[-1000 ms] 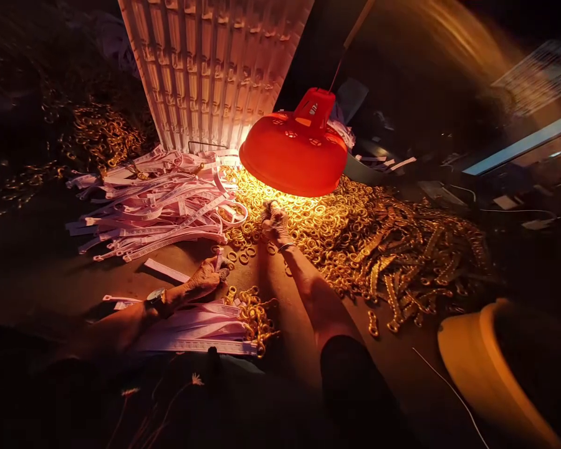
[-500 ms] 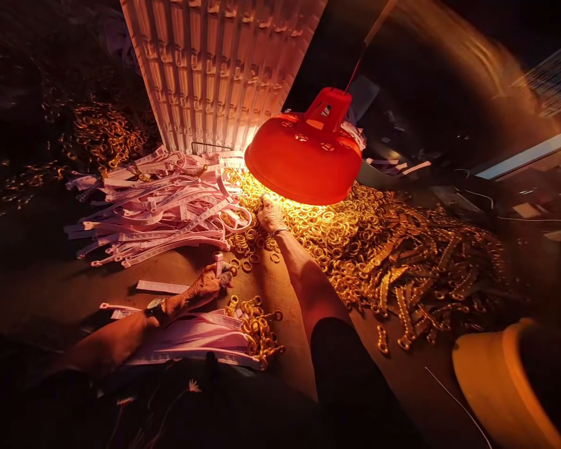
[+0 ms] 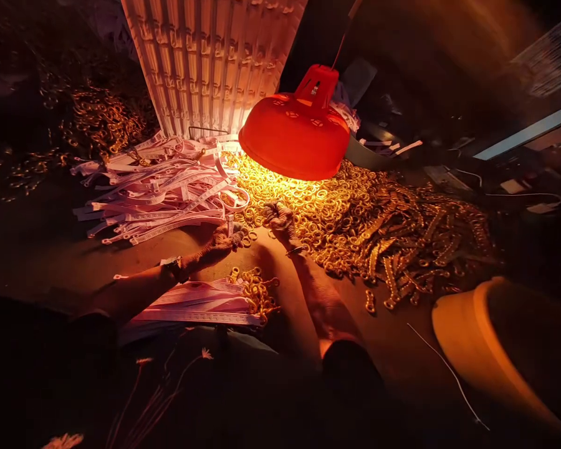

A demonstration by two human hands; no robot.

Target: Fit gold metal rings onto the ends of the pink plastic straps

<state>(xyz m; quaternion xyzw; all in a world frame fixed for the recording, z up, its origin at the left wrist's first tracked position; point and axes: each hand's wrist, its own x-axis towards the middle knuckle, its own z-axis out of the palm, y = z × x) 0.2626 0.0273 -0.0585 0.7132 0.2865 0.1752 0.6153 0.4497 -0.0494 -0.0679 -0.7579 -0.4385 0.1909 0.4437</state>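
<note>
My left hand [image 3: 225, 241] is closed around a pale strap [image 3: 230, 224], whose short end sticks up above the fingers. Close to its fingertips lie a few loose gold rings [image 3: 249, 237]. Under the lamp, at the near edge of a heap of gold rings [image 3: 311, 202], my right hand [image 3: 280, 221] has its fingers curled together; whatever they hold is too small to make out. A pile of pale straps [image 3: 168, 187] lies beyond my left hand. Below my left forearm rests a row of straps [image 3: 201, 302] with gold metal fittings [image 3: 259, 293] at their right ends.
A red lamp [image 3: 294, 134] hangs low over the heap, just beyond my right hand. Gold strip-like pieces [image 3: 430, 243] spread to the right. A yellow tub [image 3: 462, 318] stands at lower right. Behind the straps rises a ribbed panel [image 3: 215, 68].
My right hand has drawn back from beneath the lamp toward me, with its fingers curled. My left hand, still on the strap, has come nearer to it. The whole view has shifted slightly.
</note>
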